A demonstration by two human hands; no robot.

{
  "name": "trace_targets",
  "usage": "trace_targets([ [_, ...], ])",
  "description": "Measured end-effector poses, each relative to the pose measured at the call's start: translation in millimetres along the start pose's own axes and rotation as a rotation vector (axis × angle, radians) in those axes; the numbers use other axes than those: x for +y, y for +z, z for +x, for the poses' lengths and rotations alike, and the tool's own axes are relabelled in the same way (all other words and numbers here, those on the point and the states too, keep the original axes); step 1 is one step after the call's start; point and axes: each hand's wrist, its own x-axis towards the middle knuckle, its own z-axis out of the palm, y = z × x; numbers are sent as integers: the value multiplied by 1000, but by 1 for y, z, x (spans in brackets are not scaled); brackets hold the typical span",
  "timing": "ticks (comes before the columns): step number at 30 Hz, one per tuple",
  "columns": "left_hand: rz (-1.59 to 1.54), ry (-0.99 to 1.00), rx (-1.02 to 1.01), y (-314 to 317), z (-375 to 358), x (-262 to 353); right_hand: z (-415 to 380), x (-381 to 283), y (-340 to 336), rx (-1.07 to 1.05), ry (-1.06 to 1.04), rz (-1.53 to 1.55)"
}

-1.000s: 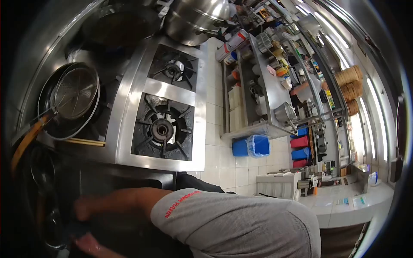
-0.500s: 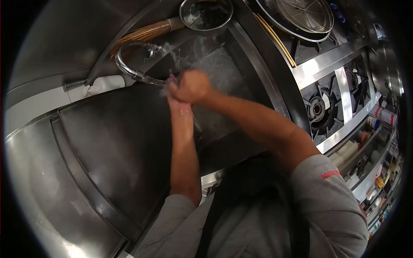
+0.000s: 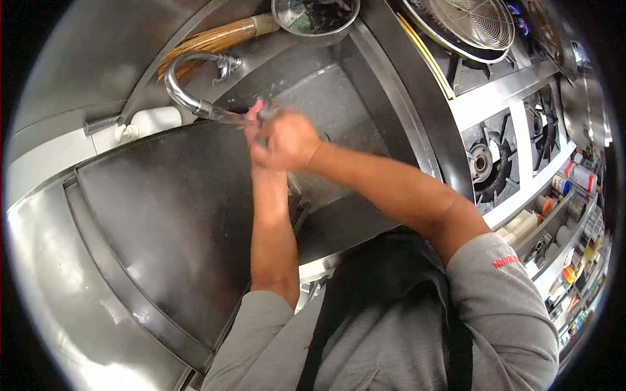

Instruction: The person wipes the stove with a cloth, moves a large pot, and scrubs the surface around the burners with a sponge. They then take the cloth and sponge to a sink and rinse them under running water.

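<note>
My left hand (image 3: pixel 252 133) is in the water stream from the curved chrome faucet (image 3: pixel 189 101), over the metal sink (image 3: pixel 355 111). Across it lies my right hand (image 3: pixel 292 139), back uppermost and knuckles bent, touching the left palm and wrist area. Motion smears both hands' fingers, and the right hand covers much of the left. No object shows between them.
A bamboo brush (image 3: pixel 218 40) and a metal bowl (image 3: pixel 315 14) with dark contents sit behind the sink. A white bottle (image 3: pixel 155 122) lies left of the faucet. On the right are chopsticks (image 3: pixel 425 55), a wire strainer (image 3: pixel 474 21) and stove burners (image 3: pixel 482 163).
My hands keep moving against each other under the stream. The right hand has shifted slightly down the left one. The splashing in the sink is less, and the view has shifted a little.
</note>
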Motion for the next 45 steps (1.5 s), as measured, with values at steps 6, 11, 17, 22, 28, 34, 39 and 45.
trace_targets([
  [6,-46,-111,-52,-10,20,10,19,10,-11,-344,198,79],
  [11,-127,-144,203,4,23,13,24,16,-23,-316,668,226],
  [17,1363,719,-124,29,-15,5,21,60,11,-485,1511,1830],
  [22,1112,580,-26,24,-12,-5,15,36,2,-325,1774,1771],
  [28,858,445,92,17,6,-4,7,20,14,-214,1483,1888],
  [34,28,-44,203,5,31,14,10,30,14,-548,438,214],
  [39,-145,-168,85,-38,40,6,57,64,12,-416,586,191],
  [45,-45,-27,-58,-40,-11,-3,-18,-26,0,-443,73,227],
])
